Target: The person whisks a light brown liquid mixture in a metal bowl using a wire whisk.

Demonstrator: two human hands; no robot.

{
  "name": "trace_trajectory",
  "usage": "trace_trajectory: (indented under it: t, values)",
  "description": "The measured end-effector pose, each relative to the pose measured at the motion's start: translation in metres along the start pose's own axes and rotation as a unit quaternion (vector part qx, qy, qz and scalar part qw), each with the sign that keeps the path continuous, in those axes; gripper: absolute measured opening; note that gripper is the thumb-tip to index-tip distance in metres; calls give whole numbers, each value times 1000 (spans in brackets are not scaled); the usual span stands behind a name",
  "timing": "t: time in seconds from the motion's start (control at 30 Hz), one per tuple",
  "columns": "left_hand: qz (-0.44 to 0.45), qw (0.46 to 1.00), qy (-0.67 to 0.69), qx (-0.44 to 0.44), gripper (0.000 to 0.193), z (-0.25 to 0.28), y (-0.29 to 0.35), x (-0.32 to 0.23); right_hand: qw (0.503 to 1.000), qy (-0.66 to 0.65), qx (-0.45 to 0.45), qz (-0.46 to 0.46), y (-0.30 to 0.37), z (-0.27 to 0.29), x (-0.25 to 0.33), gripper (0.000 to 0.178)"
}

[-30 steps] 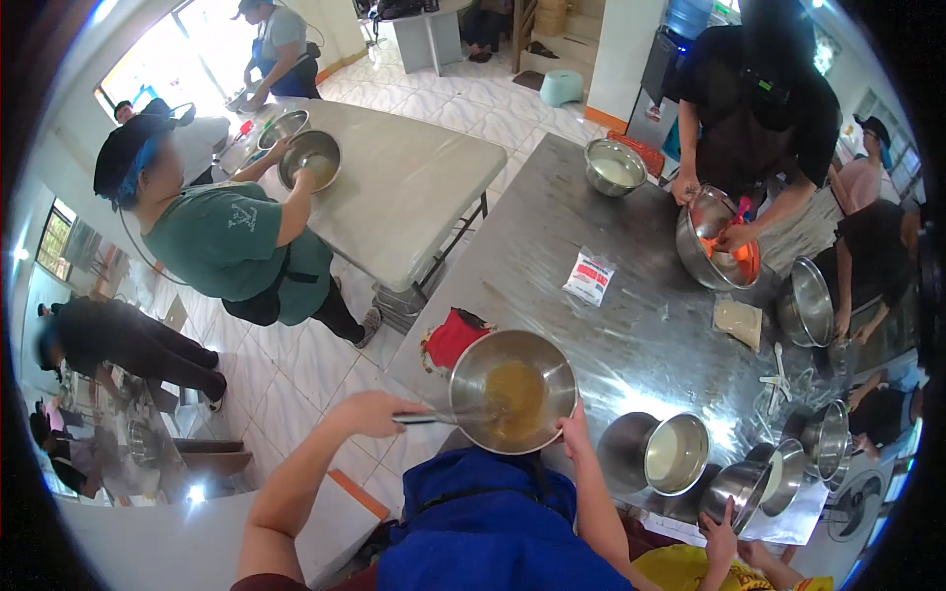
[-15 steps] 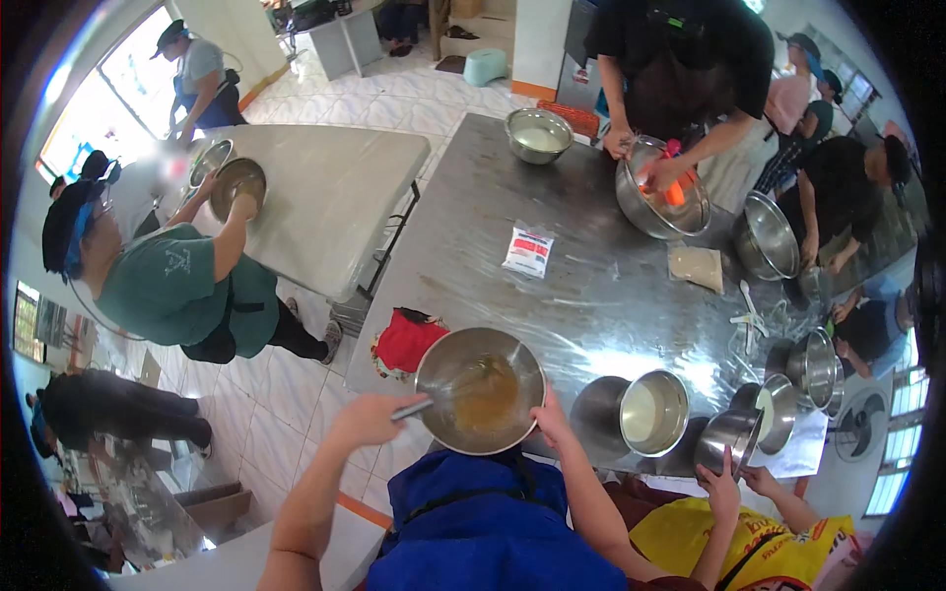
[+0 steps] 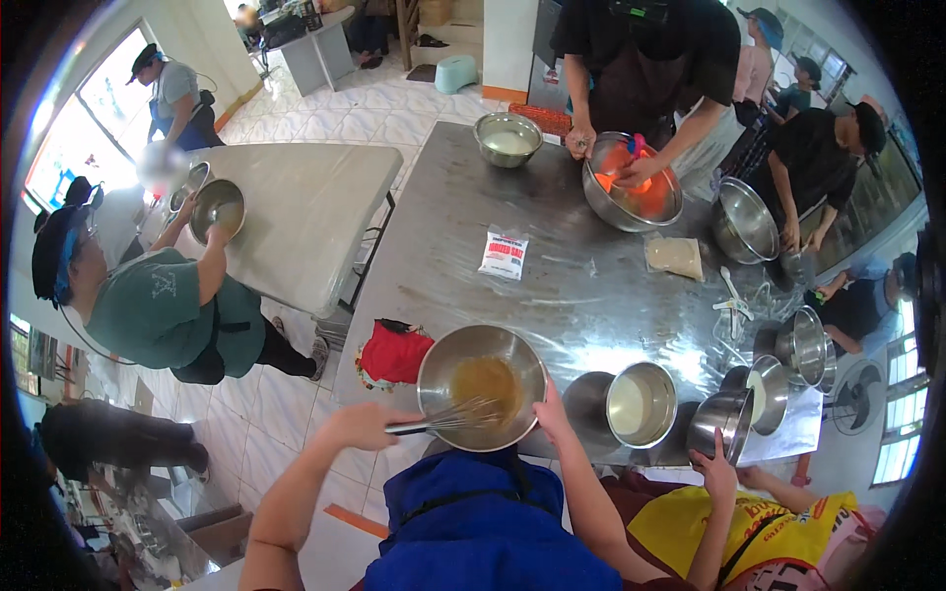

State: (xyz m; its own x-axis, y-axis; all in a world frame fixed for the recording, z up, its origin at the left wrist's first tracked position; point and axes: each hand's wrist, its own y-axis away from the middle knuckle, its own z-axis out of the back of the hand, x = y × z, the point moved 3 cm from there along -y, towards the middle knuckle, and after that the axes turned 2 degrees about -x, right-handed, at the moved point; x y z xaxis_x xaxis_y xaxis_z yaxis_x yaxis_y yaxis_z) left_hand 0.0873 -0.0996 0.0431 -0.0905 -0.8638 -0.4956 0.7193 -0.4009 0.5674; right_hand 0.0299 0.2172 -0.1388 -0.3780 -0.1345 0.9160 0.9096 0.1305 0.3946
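My left hand point(image 3: 363, 426) is closed around the handle of a wire whisk point(image 3: 467, 414). The whisk's loops lie low in a wide steel mixing bowl point(image 3: 440, 357), at the near side of a yellowish-brown liquid point(image 3: 490, 382). With my right hand point(image 3: 552, 414) I grip the bowl's right rim; part of those fingers is hidden behind the wall. The bowl is at the table's near edge, its opening tipped toward me. Just left of it lies a red cloth item point(image 3: 396, 355) with a patterned edge.
On the steel table point(image 3: 443, 227) are a white packet point(image 3: 504, 253), a tan packet point(image 3: 674, 258) and a pot of pale liquid point(image 3: 641, 404). A co-worker opposite works in a bowl point(image 3: 631, 219); a neighbour at right holds another bowl point(image 3: 719, 419). A person in green point(image 3: 163, 305) stands left.
The whisk has swung toward the near side of the bowl, and its wires now show clearly. My left hand has shifted slightly right and down. My right hand keeps hold of the rim.
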Motion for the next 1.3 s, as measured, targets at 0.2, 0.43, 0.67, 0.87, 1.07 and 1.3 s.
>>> trace_trajectory:
  t: [0.2,0.43,0.67,0.87,1.07,1.3]
  values:
    - [80,992,10,-93,54,11,7,-7,995,-25,27,-91,4,-24,-18,81]
    - [96,993,64,-28,53,1,55,30,988,-100,48,-108,6,-27,-4,86]
    - [96,986,114,-70,53,-40,56,-7,986,-85,78,-124,-14,-55,-18,86]
    - [202,969,127,-71,57,-35,91,25,983,-57,125,-117,-1,-62,19,86]
    - [110,964,240,-31,57,-56,71,8,998,-11,59,9,-26,-44,-20,82]
    - [48,979,162,-113,56,-44,38,-1,995,16,93,-45,-6,-33,-10,84]
